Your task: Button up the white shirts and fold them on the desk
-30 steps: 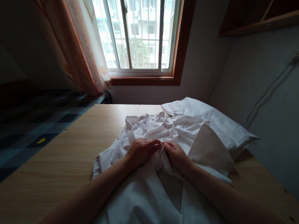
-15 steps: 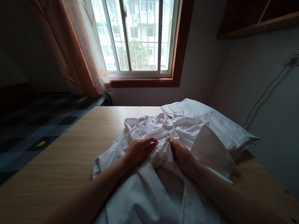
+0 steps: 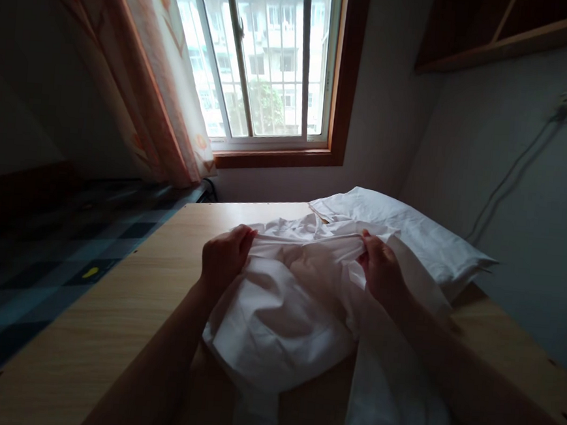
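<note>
A thin white shirt (image 3: pixel 285 317) is stretched between my two hands above the table. My left hand (image 3: pixel 225 255) is closed on one edge of it, fingers and thumb pinched together. On the other side my right hand (image 3: pixel 382 266) pinches the same upper edge. Loose fabric hangs below in folds toward me, and one long panel falls beneath my right forearm. More of the crumpled cloth lies just beyond the taut edge.
The wooden table (image 3: pixel 160 281) lies under the shirt. A folded white cloth or flat pillow (image 3: pixel 400 225) sits at its back right corner. To the left is a checked bed cover (image 3: pixel 115 232). A window (image 3: pixel 270 61), curtain (image 3: pixel 151 78) and shelf (image 3: pixel 473 50) surround the table.
My hands, close together before over the bunched cloth, have moved apart to left and right. The shirt's edge is now pulled taut between them, and its front fabric has shifted and spread.
</note>
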The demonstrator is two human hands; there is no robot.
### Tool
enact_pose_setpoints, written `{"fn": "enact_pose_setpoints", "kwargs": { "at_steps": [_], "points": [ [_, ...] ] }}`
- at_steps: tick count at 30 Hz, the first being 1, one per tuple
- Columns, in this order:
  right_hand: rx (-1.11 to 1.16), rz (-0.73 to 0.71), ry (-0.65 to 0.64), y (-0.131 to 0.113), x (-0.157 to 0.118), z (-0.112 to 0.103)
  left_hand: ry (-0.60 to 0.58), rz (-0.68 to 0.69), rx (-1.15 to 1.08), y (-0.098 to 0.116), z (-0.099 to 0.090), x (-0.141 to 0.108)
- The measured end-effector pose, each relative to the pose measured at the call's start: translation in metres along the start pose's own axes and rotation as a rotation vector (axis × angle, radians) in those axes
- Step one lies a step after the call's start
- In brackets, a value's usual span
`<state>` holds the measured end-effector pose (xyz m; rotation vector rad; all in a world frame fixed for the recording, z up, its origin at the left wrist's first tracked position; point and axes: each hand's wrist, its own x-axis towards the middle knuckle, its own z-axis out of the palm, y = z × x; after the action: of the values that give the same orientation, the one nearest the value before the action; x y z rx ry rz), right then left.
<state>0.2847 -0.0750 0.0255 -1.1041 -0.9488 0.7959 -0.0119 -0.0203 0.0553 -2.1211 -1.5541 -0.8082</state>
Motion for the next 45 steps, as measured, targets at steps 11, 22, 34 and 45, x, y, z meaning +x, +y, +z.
{"fn": "enact_pose_setpoints", "kwargs": {
  "at_steps": [11,22,34,45],
  "points": [
    [-0.185,-0.123,-0.128,0.017,0.005,-0.002,0.126,0.264,-0.416,0.047,-0.015,-0.016],
    [-0.644,-0.623,-0.096,0.003,-0.014,0.005,-0.360,0.271,-0.454,0.062,0.025,-0.036],
    [-0.768,-0.662,-0.647,0.010,-0.032,0.012,-0.520,0.224,-1.320,0.068,-0.006,-0.027],
    [-0.165,-0.571,-0.743,-0.006,-0.035,0.010,-0.579,-0.154,-1.470,0.076,-0.014,-0.033]
  ]
}}
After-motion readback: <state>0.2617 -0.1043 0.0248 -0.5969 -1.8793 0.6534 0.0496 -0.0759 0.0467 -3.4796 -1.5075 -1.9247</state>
